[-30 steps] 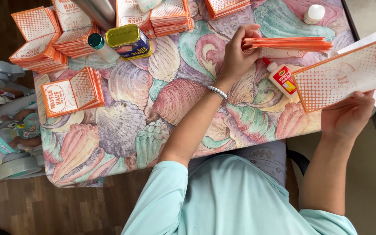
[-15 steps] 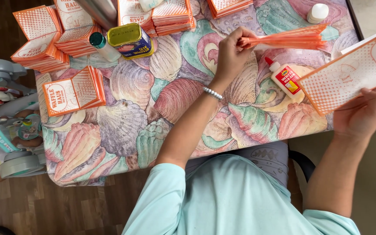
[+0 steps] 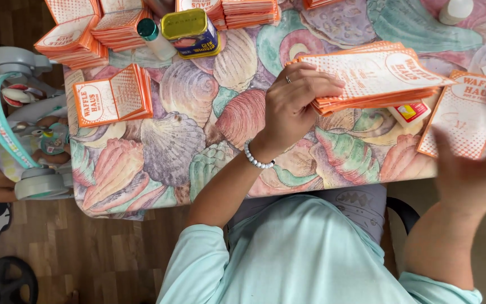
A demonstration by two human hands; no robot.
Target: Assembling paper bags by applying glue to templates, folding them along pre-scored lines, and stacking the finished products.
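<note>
So we've got our left hand [image 3: 293,107] pinching the near left end of the orange card stack [image 3: 372,79], whose long axis runs out rightward, while our blurry right hand [image 3: 473,163] holds a single orange card [image 3: 459,121] just beside it, fingers spread.

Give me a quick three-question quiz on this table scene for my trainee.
1. True or false: the left hand grips a stack of orange paper sleeves.
2. What does the right hand touch? A) a single orange sleeve B) the yellow-lidded tin C) the green-capped bottle
3. What small item lies partly under the held stack?

Key: 1 true; 2 A; 3 a glue bottle with a red label.
</note>
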